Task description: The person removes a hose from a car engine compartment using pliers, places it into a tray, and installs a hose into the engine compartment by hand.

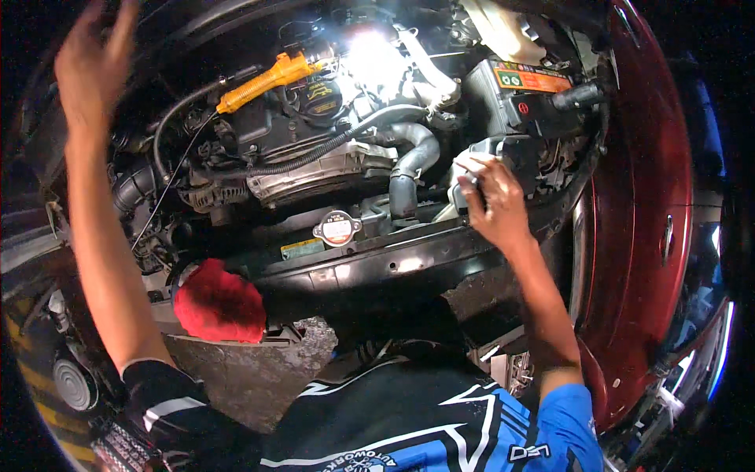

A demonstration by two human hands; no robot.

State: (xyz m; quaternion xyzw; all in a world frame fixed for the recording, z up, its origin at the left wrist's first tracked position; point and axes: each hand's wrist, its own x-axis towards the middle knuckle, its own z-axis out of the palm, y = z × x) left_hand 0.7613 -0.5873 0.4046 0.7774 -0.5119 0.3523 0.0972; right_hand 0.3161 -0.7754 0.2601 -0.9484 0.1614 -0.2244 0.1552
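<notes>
My left hand (93, 72) is raised at the far left, above the edge of the engine bay. Its fingers stretch upward and spread apart, slightly blurred, with the tips near the picture's top edge. My right hand (497, 206) is over the front right of the bay, beside a pale plastic part (464, 169) and in front of the car battery (491, 98). Its fingers are curled in toward the thumb; whatever sits between them is too small to make out. An orange work light (263, 82) lies across the engine, its lamp end glaring.
A radiator cap (336, 228) sits by the front crossmember (377, 267). A red cloth (219, 303) rests at the front left. A black coolant hose (405, 189) curves down beside the engine. The light's thin cable (177, 173) trails left. Dark red bodywork (629, 197) borders the right.
</notes>
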